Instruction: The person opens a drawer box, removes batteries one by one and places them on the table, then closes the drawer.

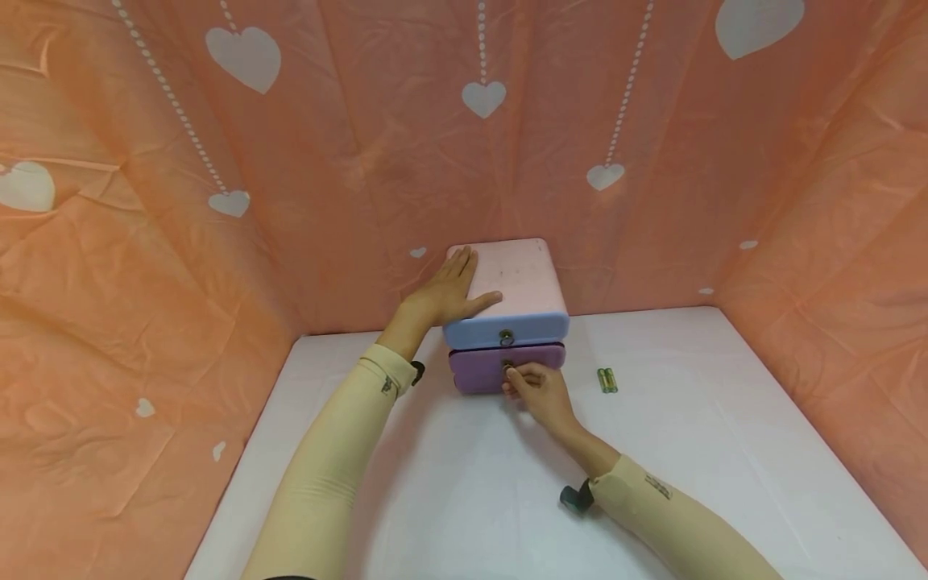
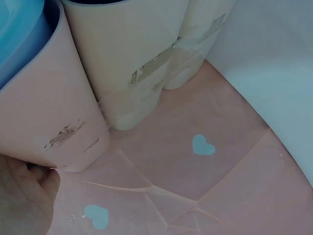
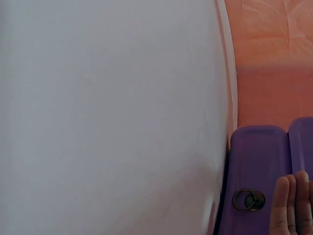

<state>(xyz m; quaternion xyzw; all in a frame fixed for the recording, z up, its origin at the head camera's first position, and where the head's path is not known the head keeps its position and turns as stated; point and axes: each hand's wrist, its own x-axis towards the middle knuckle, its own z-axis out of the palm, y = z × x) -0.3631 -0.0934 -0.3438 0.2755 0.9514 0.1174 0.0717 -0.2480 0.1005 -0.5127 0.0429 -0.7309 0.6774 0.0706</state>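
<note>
A small tiered drawer box [image 1: 518, 278] stands against the back cloth, with a pink top, a blue upper front [image 1: 536, 326] and purple fronts [image 1: 471, 366] below. My left hand [image 1: 448, 294] rests on the left part of its top, fingers and thumb spread. In the left wrist view, part of that hand [image 2: 24, 200] lies along the pink shell [image 2: 63, 117]. My right hand [image 1: 540, 391] pinches the ring pull of a purple drawer, which the fingertips mostly hide. The right wrist view shows its fingers [image 3: 291, 205] beside another metal ring pull [image 3: 248, 199].
Two green-and-gold batteries [image 1: 607, 380] lie side by side right of the box. A white cloth [image 1: 464, 499] covers the table. Orange cloth [image 1: 377, 161] with white hearts rises behind and at both sides.
</note>
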